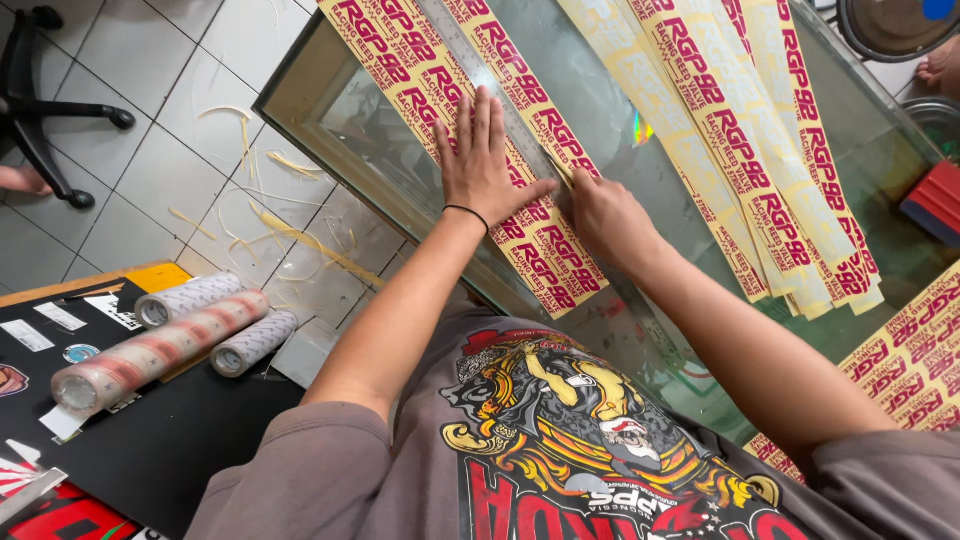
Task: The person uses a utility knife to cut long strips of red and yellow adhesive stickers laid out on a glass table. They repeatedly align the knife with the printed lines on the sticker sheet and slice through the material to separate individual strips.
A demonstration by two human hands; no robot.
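A metal ruler (520, 120) is pinned on a thin, floppy sticker strip (545, 250) by the flat, splayed left hand (482, 160); the right hand (605, 215) is clenched, apparently on a hidden blade; the strip is probably best held flat

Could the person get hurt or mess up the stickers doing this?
Maybe. The left hand presses a metal ruler onto a sticker strip, and the right hand works right beside its edge; what it holds is hidden, but a slip could nick the thumb. If the ruler slides, the strip might get spoiled. The loose strips nearby overhang the glass table and might slip off.
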